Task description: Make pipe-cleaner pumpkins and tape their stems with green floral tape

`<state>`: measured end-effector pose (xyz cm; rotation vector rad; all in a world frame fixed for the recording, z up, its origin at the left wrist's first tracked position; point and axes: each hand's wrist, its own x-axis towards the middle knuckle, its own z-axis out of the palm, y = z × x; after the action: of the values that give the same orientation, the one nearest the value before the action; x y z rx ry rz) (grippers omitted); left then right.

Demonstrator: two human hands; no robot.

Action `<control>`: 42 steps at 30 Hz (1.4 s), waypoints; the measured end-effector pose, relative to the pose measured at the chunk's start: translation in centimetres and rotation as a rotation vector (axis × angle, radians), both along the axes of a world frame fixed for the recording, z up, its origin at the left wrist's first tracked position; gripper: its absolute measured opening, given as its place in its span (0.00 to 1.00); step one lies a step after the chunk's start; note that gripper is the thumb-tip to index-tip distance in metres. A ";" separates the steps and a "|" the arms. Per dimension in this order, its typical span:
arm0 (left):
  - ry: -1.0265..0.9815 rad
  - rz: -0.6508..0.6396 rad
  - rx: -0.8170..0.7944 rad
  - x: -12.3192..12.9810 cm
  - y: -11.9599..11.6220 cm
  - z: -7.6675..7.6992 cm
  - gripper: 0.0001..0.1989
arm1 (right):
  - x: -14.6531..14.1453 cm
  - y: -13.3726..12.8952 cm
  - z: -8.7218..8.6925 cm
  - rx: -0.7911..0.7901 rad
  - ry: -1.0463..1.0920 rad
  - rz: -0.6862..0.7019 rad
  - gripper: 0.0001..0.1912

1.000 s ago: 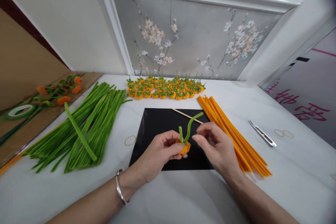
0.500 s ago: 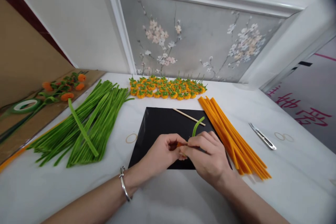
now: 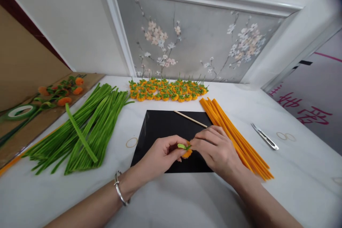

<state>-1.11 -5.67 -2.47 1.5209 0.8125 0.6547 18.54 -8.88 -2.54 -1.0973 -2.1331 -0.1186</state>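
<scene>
My left hand [image 3: 162,153] is closed, thumb and fingers pinching a small orange pipe-cleaner pumpkin [image 3: 188,154] above the black board [image 3: 157,124]. Across the pumpkin's top lies a short green pipe cleaner [image 3: 182,146], its free end pointing left. My right hand [image 3: 217,149] is closed too, its fingertips pressed together on the green piece at the pumpkin's right side; exactly how they grip it is partly hidden. A thin wooden stick [image 3: 189,118] lies on the board's far part, its right end by my right hand.
Green pipe cleaners [image 3: 88,131] are heaped at left, orange ones [image 3: 232,131] at right. Several finished pumpkins [image 3: 165,97] stand in rows at the back. Small snips [image 3: 264,136] lie far right. Green tape [image 3: 21,112] and orange flowers [image 3: 64,101] rest on cardboard at left.
The green piece stood up above my right hand; now it lies across the pumpkin, pointing left. The pumpkin shows more between my hands. The view has shifted slightly.
</scene>
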 end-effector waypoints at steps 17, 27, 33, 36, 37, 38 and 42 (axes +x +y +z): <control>0.057 -0.064 0.182 -0.3 0.0 0.3 0.08 | -1.3 -0.8 -0.2 -0.165 0.139 -0.015 0.09; -0.085 -0.024 -0.041 0.4 -0.7 1.3 0.07 | -1.7 -0.9 0.0 -0.209 0.243 -0.041 0.07; -0.122 0.056 -0.031 0.4 -0.5 1.4 0.06 | -1.2 -0.8 0.4 -0.676 0.661 -0.032 0.07; -0.143 0.085 0.001 0.5 -0.5 1.2 0.06 | -1.5 -0.9 0.2 -0.834 0.699 -0.003 0.10; -0.153 0.091 0.009 0.5 -0.5 1.1 0.06 | -1.7 -0.9 0.1 -0.845 0.700 -0.006 0.11; -0.158 0.098 0.016 0.6 -0.6 1.1 0.05 | -1.9 -1.0 -0.1 -0.839 0.699 -0.013 0.12; -0.135 0.097 0.055 0.7 -0.8 1.0 0.04 | -2.5 -1.1 -0.3 -0.724 0.652 -0.035 0.10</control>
<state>-0.41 -6.46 -1.45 1.4766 0.7743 0.8483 16.06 -9.99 -2.80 -1.3230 -1.5648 0.9348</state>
